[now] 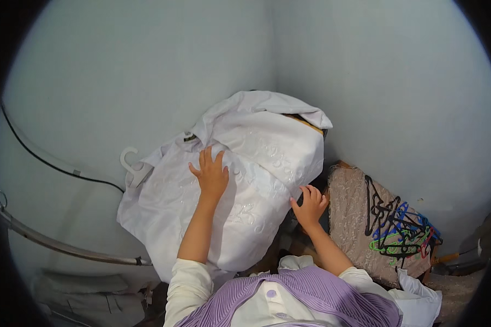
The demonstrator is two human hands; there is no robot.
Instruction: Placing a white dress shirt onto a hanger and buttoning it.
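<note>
A large white garment [245,210] with shiny embroidery lies spread and rumpled in front of me, its collar and a dark label toward the far left. On it rests my left hand [211,177], the fingers spread and nothing held. My right hand [311,207] is at the garment's right edge, fingers curved and apart; whether it touches the fabric is hard to tell. A white clothes hanger [139,173] lies at the garment's left end, its hook showing and its lower part hidden by cloth.
To the right, a surface with a beige textured cloth [346,218] bears a heap of colourful hangers [401,231]. A curved metal rail [73,249] and a black cable [54,163] run along the left. White cloth [420,300] lies at lower right. Two pale walls [338,60] meet behind.
</note>
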